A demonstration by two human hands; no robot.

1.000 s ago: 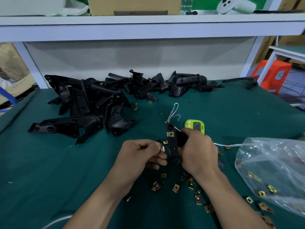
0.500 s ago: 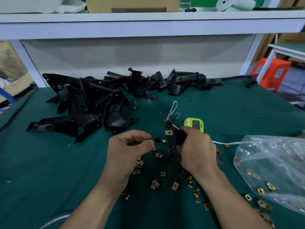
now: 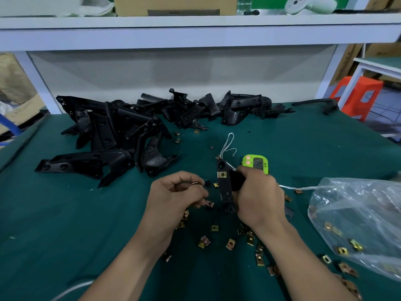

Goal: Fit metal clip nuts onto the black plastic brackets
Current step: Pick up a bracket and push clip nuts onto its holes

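Note:
My right hand point(image 3: 259, 197) grips a black plastic bracket point(image 3: 225, 187) upright over the green table. One brass clip nut point(image 3: 222, 175) sits fitted near the bracket's top. My left hand point(image 3: 175, 197) is just left of the bracket, a small gap apart, and pinches a brass clip nut point(image 3: 194, 182) between thumb and forefinger. Several loose clip nuts point(image 3: 230, 244) lie scattered on the mat below both hands.
A heap of black brackets point(image 3: 112, 137) fills the back left and centre of the green table point(image 3: 65, 213). A green timer point(image 3: 256, 164) stands behind my right hand. A clear plastic bag point(image 3: 358, 218) with clip nuts lies at the right. A white shelf point(image 3: 195, 33) overhangs.
My left hand drew back to the left from the bracket's side, dipped over the loose nuts, and now holds a clip nut. The right hand keeps the bracket almost still.

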